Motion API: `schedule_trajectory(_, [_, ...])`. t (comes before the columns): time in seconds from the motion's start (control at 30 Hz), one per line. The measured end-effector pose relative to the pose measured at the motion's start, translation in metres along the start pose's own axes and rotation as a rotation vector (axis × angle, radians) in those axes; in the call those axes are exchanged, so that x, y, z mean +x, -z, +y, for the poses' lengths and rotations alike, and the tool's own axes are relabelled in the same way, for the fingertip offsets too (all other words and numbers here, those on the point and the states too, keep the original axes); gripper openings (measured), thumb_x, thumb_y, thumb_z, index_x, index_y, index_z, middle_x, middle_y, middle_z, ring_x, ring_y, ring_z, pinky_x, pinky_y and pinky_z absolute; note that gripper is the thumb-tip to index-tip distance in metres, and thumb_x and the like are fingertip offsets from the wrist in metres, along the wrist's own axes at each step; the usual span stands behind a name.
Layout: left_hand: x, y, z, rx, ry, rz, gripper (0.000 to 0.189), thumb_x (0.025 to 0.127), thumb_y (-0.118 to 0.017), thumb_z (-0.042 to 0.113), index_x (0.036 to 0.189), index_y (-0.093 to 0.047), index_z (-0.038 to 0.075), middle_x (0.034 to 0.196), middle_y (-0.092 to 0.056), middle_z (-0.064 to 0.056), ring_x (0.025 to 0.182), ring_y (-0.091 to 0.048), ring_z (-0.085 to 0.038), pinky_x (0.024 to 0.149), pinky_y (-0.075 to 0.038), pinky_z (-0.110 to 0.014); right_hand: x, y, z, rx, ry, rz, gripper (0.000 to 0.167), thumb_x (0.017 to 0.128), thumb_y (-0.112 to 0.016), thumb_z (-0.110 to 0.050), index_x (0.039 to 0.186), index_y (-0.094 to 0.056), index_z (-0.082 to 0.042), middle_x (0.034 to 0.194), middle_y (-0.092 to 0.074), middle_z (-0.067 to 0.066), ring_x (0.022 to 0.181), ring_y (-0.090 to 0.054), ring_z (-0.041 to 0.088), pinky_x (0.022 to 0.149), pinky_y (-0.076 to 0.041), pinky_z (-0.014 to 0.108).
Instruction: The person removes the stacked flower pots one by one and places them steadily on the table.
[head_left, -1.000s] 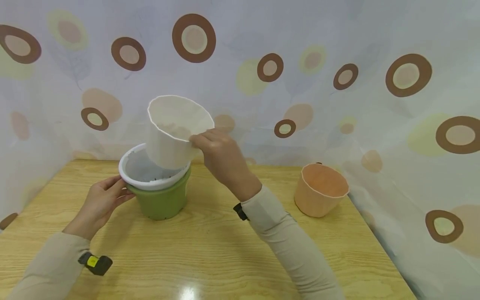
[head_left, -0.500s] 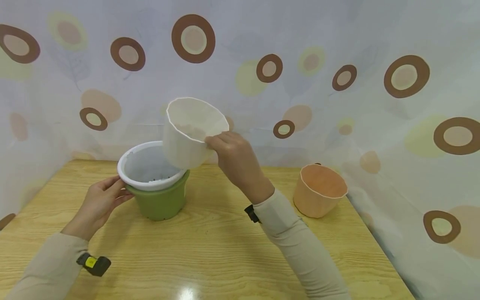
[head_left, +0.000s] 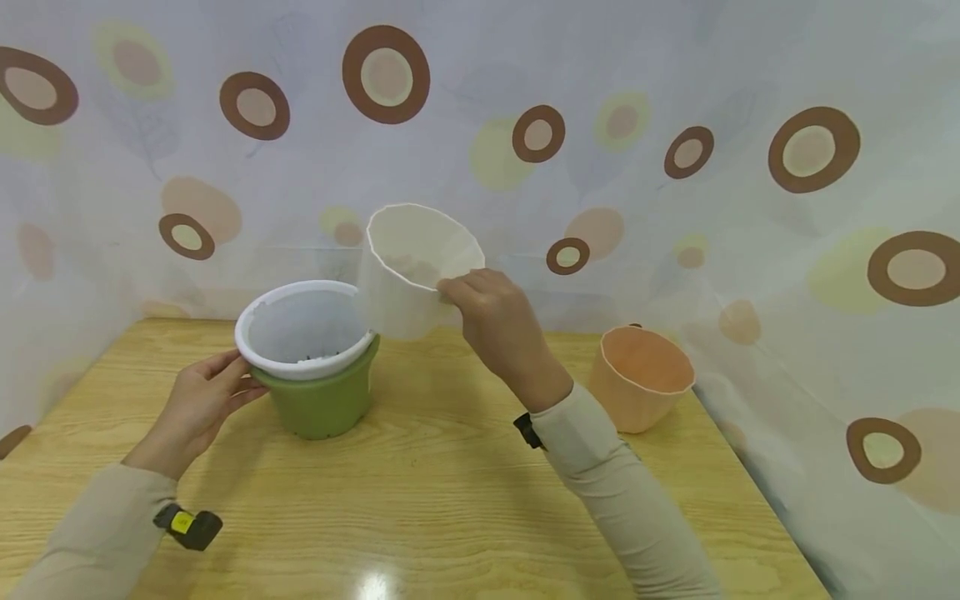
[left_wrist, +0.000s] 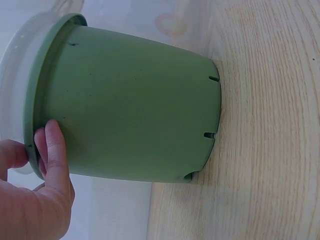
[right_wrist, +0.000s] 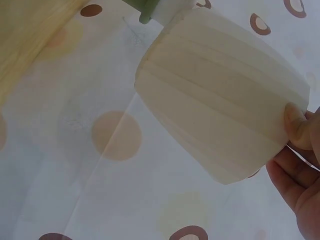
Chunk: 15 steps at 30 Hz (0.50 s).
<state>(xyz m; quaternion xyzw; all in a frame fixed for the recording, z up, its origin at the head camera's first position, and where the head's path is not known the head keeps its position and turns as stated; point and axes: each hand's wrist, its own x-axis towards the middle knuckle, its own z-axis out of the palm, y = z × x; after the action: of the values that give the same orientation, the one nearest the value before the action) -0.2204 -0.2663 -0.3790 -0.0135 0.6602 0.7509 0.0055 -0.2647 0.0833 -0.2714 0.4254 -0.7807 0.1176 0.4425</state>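
Observation:
My left hand pinches the rim of a green flower pot that stands upright on the table; the left wrist view shows thumb and fingers on either side of that green rim. A white pot with a thick rim is nested inside the green one. Up in the air to its right, my right hand pinches the near edge of a cream faceted pot, which is tilted with its opening partly toward me. In the right wrist view the thumb lies on the outside of the cream pot.
A peach faceted pot stands toward the right edge of the wooden table. A patterned sheet hangs behind the table and down its right side.
My right hand has carried the cream pot to the right, from over the nested pots to beside them. My left hand has stayed in place on the green pot's rim.

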Motion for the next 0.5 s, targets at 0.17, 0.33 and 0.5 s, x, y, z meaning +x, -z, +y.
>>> schedule_trajectory(0.17, [0.000,0.000,0.000,-0.006,0.006,0.001,0.081,0.096,-0.059,0.032,0.148,-0.015,-0.011,0.101,-0.058,0.014,0.086,-0.064,-0.001,0.080,-0.058,-0.018,-0.009,0.002,0.006,-0.020,-0.012,-0.015,0.022,0.079,-0.067,0.015,0.087,-0.069,-0.005,0.082,-0.071,0.005,0.078,-0.066,0.022,0.074,-0.057,0.033])
schedule_trajectory(0.33, [0.000,0.001,0.000,0.001,0.010,0.003,0.079,0.097,-0.057,0.030,0.148,-0.014,-0.011,0.100,-0.059,0.015,0.086,-0.064,-0.001,0.079,-0.058,-0.018,-0.019,0.005,0.012,-0.054,-0.040,-0.028,0.021,0.080,-0.067,0.014,0.088,-0.070,-0.005,0.083,-0.072,0.007,0.078,-0.066,0.023,0.074,-0.058,0.034])
schedule_trajectory(0.5, [0.000,0.000,0.001,-0.003,0.007,-0.004,0.077,0.098,-0.055,0.028,0.148,-0.013,-0.012,0.097,-0.060,0.015,0.085,-0.063,-0.001,0.078,-0.058,-0.018,-0.028,0.009,0.018,-0.059,-0.089,-0.063,0.016,0.080,-0.071,0.008,0.091,-0.070,-0.004,0.085,-0.072,0.008,0.079,-0.066,0.026,0.073,-0.059,0.036])
